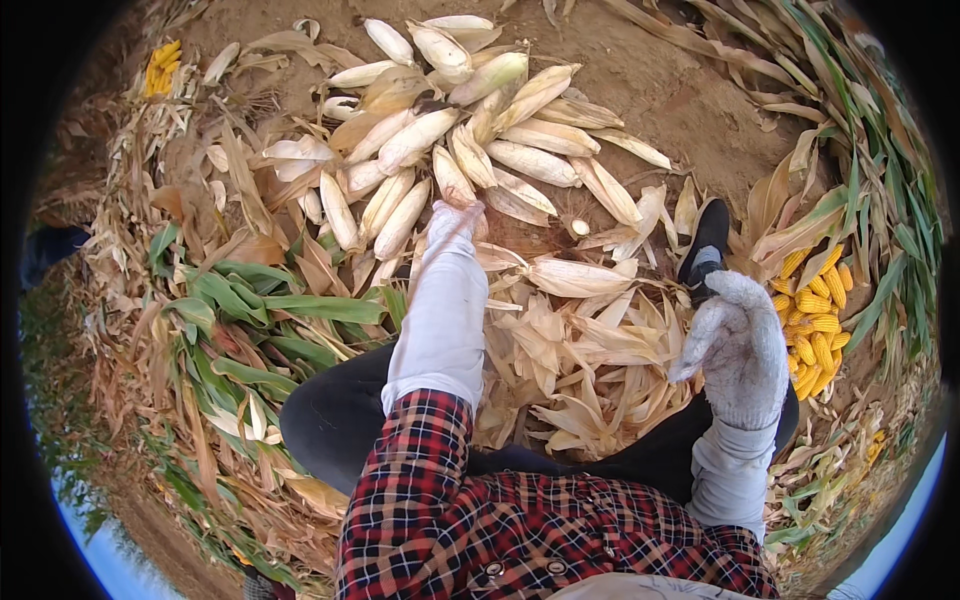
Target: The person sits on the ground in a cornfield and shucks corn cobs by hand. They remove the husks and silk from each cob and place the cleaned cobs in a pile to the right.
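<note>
My left hand (460, 212), at the end of a pale sleeve, reaches forward to the heap and closes round the near end of a husk-covered ear of corn (452, 177); the sleeve hides part of its fingers. More unhusked ears (419, 138) lie heaped around it on the soil. My right hand (741, 345), in a whitish knit glove, is held up by my right knee. Its thumb stands apart from the slightly bent fingers, and nothing shows in it. Just past it lies a pile of husked yellow corn cobs (815, 325).
Stripped dry husks (570, 360) cover the ground between my legs. Green and dry corn stalks (285, 310) lie to the left, more leaves (900, 190) at the far right. A small pile of yellow cobs (162, 68) sits far left. A dark shoe (707, 240) rests ahead of my right hand.
</note>
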`<move>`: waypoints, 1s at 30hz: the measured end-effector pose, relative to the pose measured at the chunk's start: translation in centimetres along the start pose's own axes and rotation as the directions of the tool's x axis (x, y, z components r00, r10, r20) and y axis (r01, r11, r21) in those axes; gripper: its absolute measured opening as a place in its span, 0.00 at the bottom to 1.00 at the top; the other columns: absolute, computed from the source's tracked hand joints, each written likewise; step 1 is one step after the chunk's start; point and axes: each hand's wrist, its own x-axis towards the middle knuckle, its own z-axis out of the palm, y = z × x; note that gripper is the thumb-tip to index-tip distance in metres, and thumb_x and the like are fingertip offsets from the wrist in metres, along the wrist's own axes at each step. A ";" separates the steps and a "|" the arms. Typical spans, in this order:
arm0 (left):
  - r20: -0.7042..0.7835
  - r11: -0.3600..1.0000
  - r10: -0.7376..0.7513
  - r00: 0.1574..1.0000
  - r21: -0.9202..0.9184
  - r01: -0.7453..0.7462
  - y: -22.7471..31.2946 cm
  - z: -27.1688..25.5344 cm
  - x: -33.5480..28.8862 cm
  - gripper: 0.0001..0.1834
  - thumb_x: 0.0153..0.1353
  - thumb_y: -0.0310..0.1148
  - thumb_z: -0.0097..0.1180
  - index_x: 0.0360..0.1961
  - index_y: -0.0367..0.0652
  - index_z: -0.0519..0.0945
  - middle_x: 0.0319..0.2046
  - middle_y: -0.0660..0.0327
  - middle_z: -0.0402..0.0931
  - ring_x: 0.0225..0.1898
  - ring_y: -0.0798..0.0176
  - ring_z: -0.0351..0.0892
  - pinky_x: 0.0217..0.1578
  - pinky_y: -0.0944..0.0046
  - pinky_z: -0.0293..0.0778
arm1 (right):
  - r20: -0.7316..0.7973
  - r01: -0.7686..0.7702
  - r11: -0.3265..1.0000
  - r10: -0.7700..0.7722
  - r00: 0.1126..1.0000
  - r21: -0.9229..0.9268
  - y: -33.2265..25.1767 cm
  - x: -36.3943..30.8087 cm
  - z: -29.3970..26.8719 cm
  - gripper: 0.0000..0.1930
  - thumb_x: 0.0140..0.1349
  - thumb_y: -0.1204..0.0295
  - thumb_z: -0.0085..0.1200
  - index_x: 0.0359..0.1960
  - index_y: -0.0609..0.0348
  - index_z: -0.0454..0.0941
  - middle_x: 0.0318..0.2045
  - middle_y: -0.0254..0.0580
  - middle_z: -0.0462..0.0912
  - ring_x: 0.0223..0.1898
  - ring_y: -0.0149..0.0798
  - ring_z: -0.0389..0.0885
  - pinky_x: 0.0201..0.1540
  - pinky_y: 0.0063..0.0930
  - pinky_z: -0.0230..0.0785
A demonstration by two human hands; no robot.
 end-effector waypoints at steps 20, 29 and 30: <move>0.332 0.147 0.660 0.674 -0.937 0.317 -4.0 7.4 -18.1 0.30 0.60 0.24 0.65 0.65 0.39 0.73 0.52 0.57 0.80 0.51 0.56 0.81 0.57 0.55 0.77 | 0.018 -0.134 0.991 0.134 0.991 -0.003 3.4 0.6 -0.6 0.20 0.76 0.61 0.51 0.59 0.63 0.74 0.42 0.46 0.83 0.41 0.40 0.87 0.45 0.42 0.86; 0.211 0.263 0.950 0.229 -0.937 -0.229 4.2 -8.8 -31.7 0.36 0.61 0.32 0.66 0.69 0.34 0.70 0.58 0.56 0.78 0.58 0.60 0.76 0.62 0.60 0.71 | -0.099 0.052 0.993 -0.063 0.993 -0.109 5.8 3.1 -1.5 0.28 0.69 0.57 0.62 0.63 0.63 0.74 0.53 0.44 0.82 0.51 0.35 0.81 0.58 0.30 0.73; 0.238 0.307 0.938 0.252 -0.909 -0.282 4.8 -9.8 -32.9 0.35 0.62 0.33 0.66 0.68 0.33 0.70 0.58 0.56 0.79 0.57 0.61 0.77 0.61 0.61 0.71 | -0.053 0.070 0.998 -0.070 0.996 -0.005 5.5 2.7 -0.9 0.29 0.70 0.56 0.62 0.64 0.64 0.72 0.54 0.45 0.82 0.52 0.35 0.81 0.57 0.31 0.73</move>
